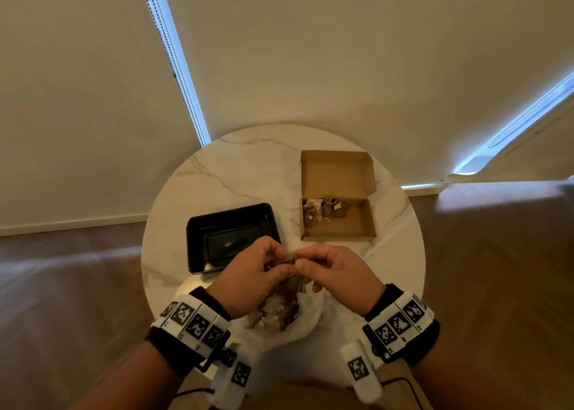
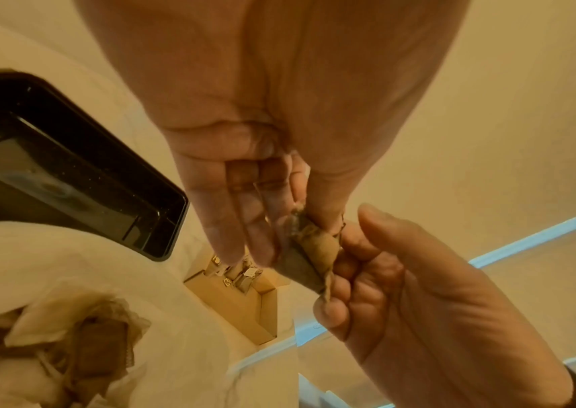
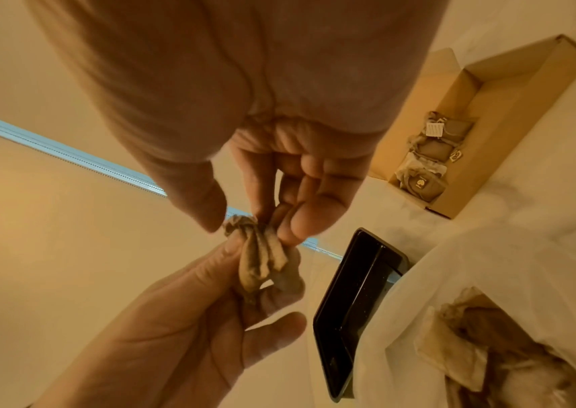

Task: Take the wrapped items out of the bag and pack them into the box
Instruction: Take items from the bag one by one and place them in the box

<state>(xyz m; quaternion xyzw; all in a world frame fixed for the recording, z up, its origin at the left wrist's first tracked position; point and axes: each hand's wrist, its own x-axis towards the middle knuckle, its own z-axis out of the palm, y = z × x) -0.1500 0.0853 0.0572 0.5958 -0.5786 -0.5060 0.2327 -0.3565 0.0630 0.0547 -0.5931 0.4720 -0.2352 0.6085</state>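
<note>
We hold both hands together just above the mouth of the thin white plastic bag [image 1: 302, 325], which sits at the near edge of the round white marble tabletop [image 1: 236, 173]. Our left hand [image 1: 248, 280] and right hand [image 1: 337, 274] both pinch the same small brown paper-wrapped item [image 1: 291, 258], lifted clear of the bag. In the left wrist view the wrapped item [image 2: 310, 255] is caught between the left thumb and fingers [image 2: 233, 229] from above, while the right hand [image 2: 419, 298] curls its fingertips onto the lower edge of the wrap. In the right wrist view the crumpled, twisted end of the wrap [image 3: 260, 254] sits between the right thumb and fingers [image 3: 300, 218], with the left hand [image 3: 181, 325] gripping it from below.

More brown and pale wrapped items [image 1: 276, 310] lie heaped inside the open bag. The open brown cardboard box [image 1: 366, 223] rests on the far right of the tabletop, its lid flap lying back; several wrapped items [image 1: 323, 209] already sit in a row along its far inner wall, some with small tags, and the near part of its floor is bare. A glossy black rectangular plastic tray [image 1: 198, 223] stands to the left of the box, just beyond our left hand.
</note>
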